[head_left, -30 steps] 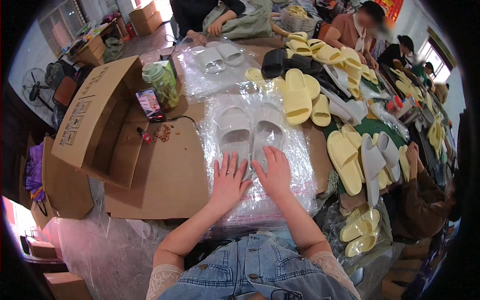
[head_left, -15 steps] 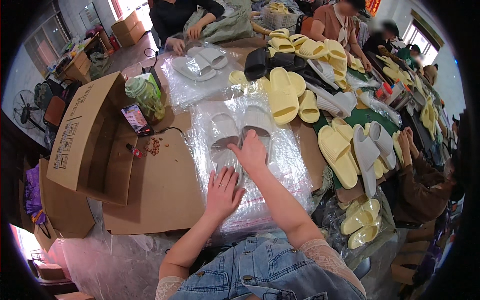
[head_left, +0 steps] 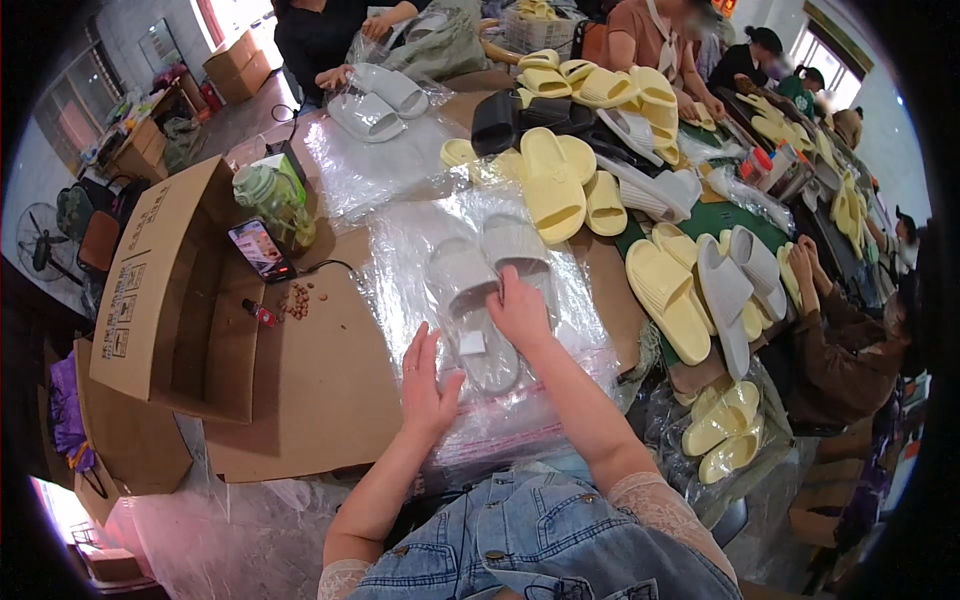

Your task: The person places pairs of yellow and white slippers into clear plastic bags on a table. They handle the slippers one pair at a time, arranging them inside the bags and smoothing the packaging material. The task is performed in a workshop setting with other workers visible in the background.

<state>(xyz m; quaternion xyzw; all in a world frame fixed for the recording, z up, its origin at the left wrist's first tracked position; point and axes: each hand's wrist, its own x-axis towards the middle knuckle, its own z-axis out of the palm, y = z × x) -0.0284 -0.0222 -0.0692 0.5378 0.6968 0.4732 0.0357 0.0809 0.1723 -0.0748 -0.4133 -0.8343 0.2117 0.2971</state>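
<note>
A pair of light grey slippers, the left one angled with its heel towards me and the right one beside it, lies on a stack of clear plastic bags. Whether the pair is inside the top bag I cannot tell. A small white tag shows on the left slipper's footbed. My right hand is closed with bent fingers between the two slippers; what it pinches is hidden. My left hand is open beside the left slipper's heel, fingers stretched forward.
To the left stand an open cardboard box, a phone, a green bottle and a small red bottle. Yellow slippers and other pairs are piled right. Across the table, a person handles another grey pair.
The left slipper has turned, its heel swinging rightward. My right fingers have curled in between the slippers. My left hand has shifted left, off the bag's middle. The person opposite has drawn one hand back.
</note>
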